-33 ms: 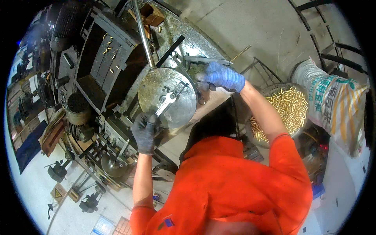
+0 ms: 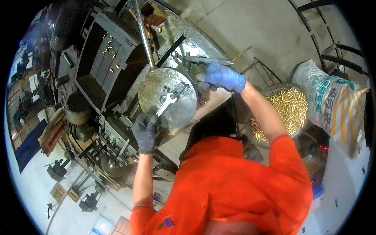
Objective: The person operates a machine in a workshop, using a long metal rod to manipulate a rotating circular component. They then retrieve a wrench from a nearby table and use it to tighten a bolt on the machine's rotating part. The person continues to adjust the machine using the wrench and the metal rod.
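Note:
My left hand [image 2: 145, 134], in a dark grey glove, is closed on a silver open-end wrench [image 2: 167, 102]. The wrench's head lies at the middle of a round steel disc [image 2: 150, 84], near several small dark holes. My right hand [image 2: 224, 77], in a blue glove with dark fingertips, is closed at the disc's right edge; what its fingers hold cannot be made out. A thin dark piece [image 2: 183, 88] lies on the disc between the hands. Beyond my right hand rest a caliper-like metal tool [image 2: 207, 60] and another wrench [image 2: 176, 57].
A metal bar [image 2: 143, 35] runs up from the disc. Left of it stands a dark machine tray [image 2: 102, 64] with several brass pieces. A round basket [image 2: 270, 91] heaped with small brass parts is at my right, beside a white woven sack [image 2: 333, 103]. A motor [image 2: 78, 107] stands left.

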### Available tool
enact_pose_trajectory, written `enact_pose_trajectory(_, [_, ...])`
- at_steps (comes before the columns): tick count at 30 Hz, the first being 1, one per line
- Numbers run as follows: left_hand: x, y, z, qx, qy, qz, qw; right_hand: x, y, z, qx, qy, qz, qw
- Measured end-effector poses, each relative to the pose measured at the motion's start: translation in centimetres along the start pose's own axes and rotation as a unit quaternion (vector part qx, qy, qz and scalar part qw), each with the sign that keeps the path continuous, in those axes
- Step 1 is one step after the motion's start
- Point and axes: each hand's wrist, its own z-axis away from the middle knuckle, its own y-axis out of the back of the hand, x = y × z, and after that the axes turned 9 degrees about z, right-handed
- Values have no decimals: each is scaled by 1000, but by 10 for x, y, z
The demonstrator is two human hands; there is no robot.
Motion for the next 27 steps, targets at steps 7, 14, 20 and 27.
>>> enact_pose_trajectory(7, [5, -7, 6, 24, -11, -3, 1000, 10, 5, -5, -10, -21, 76, 997])
enact_pose_trajectory(14, [-13, 4, 2, 7, -61, -29, 998, 8, 5, -5, -10, -23, 100, 995])
enact_pose_trajectory(20, [-10, 4, -2, -2, 6, -23, 1000, 3, 7, -5, -30, -36, 111, 993])
enact_pose_trajectory(27, [13, 8, -35, -36, 43, -3, 998, -3, 8, -7, -8, -16, 121, 992])
